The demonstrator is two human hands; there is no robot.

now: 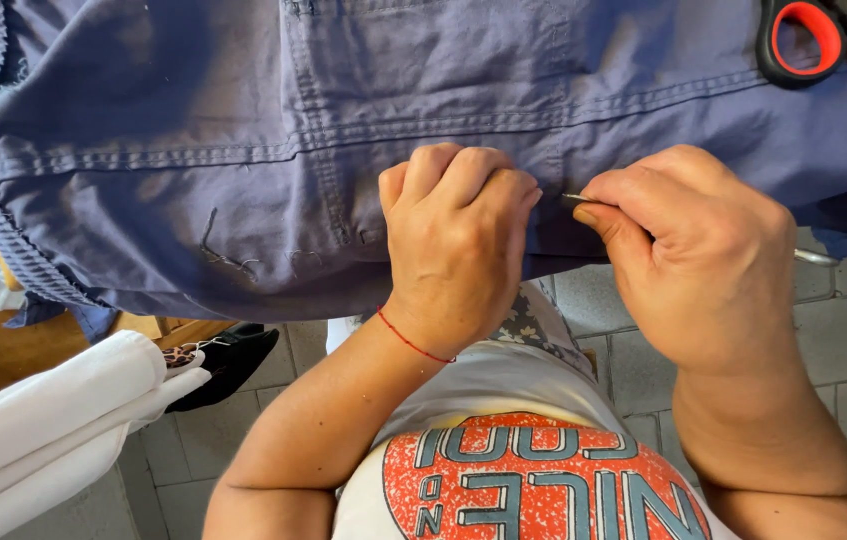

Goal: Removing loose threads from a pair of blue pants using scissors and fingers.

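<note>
A blue-purple work garment (243,120) with stitched seams hangs spread across the upper view. My left hand (458,240) is fisted on the garment's lower edge near the middle, bunching the cloth. My right hand (693,250) pinches a thin metal tool (575,198), its tip touching the cloth right beside my left knuckles; another metal bit (815,257) sticks out behind the hand. Loose thread stitches (228,255) show on the fabric to the left.
Red-and-black scissors (818,35) lie on the garment at the top right. White folded cloth (53,410) sits at the lower left, next to a dark shoe (228,360). Grey paving tiles (843,340) cover the ground below.
</note>
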